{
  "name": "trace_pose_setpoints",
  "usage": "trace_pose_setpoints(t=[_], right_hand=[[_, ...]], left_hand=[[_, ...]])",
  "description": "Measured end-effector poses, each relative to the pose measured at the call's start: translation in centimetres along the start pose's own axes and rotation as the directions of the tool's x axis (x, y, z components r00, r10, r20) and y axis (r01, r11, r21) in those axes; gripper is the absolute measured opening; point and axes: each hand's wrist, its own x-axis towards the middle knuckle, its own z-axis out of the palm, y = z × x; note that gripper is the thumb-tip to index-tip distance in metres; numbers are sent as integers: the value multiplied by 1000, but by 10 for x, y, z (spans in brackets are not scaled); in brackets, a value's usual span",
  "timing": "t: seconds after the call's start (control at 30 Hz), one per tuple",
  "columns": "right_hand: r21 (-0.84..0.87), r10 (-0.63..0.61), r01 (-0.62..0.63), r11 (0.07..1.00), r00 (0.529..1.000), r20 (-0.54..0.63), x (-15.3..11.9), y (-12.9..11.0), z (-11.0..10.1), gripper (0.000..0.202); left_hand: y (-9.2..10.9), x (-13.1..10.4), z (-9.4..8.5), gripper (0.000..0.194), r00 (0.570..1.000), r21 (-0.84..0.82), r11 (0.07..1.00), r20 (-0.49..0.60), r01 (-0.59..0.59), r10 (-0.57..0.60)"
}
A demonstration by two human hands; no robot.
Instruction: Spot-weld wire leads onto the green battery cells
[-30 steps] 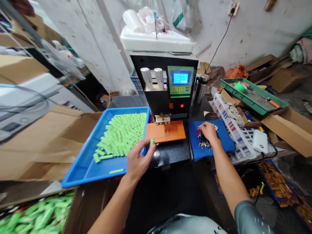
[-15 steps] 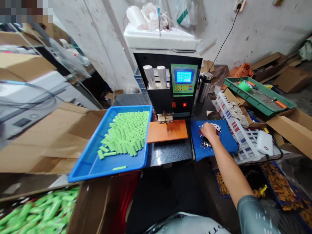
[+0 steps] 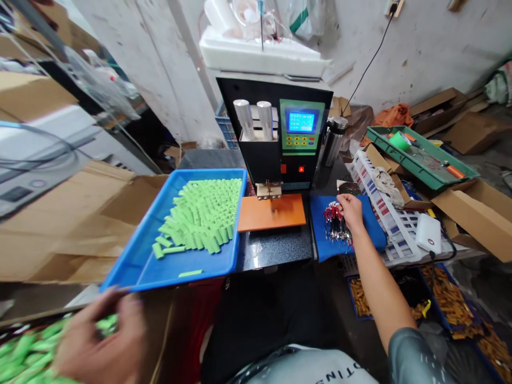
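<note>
My right hand (image 3: 351, 212) is at the upper right of a bundle of short red and black wires (image 3: 335, 221) with white and silvery ends. Its fingers are pinched on the wires at the edge of that bundle, on a blue cloth (image 3: 370, 224). My left hand (image 3: 102, 338), smeared by motion, is at the lower left by the near corner of a blue tray (image 3: 140, 266). Thumb and fingers are curved and apart, and nothing shows between them. Many green-wrapped cylindrical cells (image 3: 200, 213) lie in the tray.
A black spot-welding machine (image 3: 260, 160) with a lit screen stands behind an orange plate (image 3: 276, 212). Below my left hand is a box of green wrapped packs (image 3: 24, 352). A white plastic basket (image 3: 380, 208), power bank (image 3: 429, 234) and green tray (image 3: 424, 157) are at right.
My left hand has come into view at the lower left. The right hand has moved slightly right and up from the middle of the wires to their edge. The view has shifted slightly.
</note>
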Motion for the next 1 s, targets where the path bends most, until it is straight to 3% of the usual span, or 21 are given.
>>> trace_pose_setpoints(t=[0.03, 0.07, 0.1, 0.17, 0.2, 0.3, 0.43, 0.57, 0.73, 1.0], right_hand=[[76, 10, -11, 997, 1000, 12, -6, -6, 4, 30], [138, 12, -16, 990, 1000, 29, -13, -12, 9, 30], [187, 4, -13, 982, 999, 50, -20, -18, 14, 30], [251, -14, -8, 968, 996, 87, -37, -28, 26, 30], [273, -16, -13, 962, 995, 104, -45, -32, 32, 30], [312, -10, -39, 949, 988, 155, -67, -37, 49, 31], [304, -31, -32, 952, 979, 203, -81, -35, 64, 33], [278, -13, -39, 960, 983, 181, -77, -29, 65, 34], [313, 37, -85, 946, 987, 155, -70, -27, 57, 32], [284, -23, -52, 957, 967, 254, -68, -51, 48, 31]], left_hand=[[-3, -2, 19, 27, 997, 20, 999, -66, -25, 27], [-4, -4, 38, 23, 992, 25, 994, -59, -108, 109], [-1, -6, 59, 22, 988, -26, 989, 44, -145, 146], [14, -10, 99, 20, 938, -201, 966, 270, -165, 217], [25, -12, 118, 20, 900, -279, 950, 363, -143, 242], [56, -13, 165, 24, 849, -407, 913, 472, -27, 235], [75, -11, 206, 27, 771, -492, 853, 606, 173, 194], [77, -8, 229, 22, 730, -501, 808, 669, 309, 136], [82, -10, 242, 18, 667, -504, 794, 725, 340, 174], [97, -3, 241, 17, 678, -537, 788, 702, 301, 219]])
